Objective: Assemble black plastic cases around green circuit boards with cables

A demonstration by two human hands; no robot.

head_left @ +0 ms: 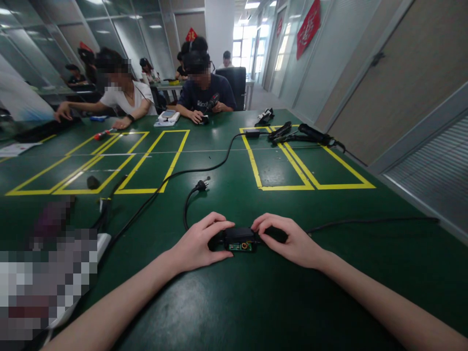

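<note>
A small black adapter box [239, 235] sits on the green table in front of me, its near side open to a green circuit board [240, 246] with a copper coil. My left hand [204, 241] grips the left end, thumb at the near side and fingers at the far side. My right hand [290, 239] has curled fingers pinched at the right end, where a cord meets the box; the exact grip is partly hidden. From behind my left hand a short black cord runs up to a plug [201, 185] lying on the table.
A long black cable [190, 170] crosses the table to an inline box [252, 133]. Black tools [307, 134] lie at the far right. Yellow tape rectangles [287, 188] mark the tabletop. At left is a blurred white-edged object [104, 243]. Two co-workers [208, 90] [126, 97] sit opposite.
</note>
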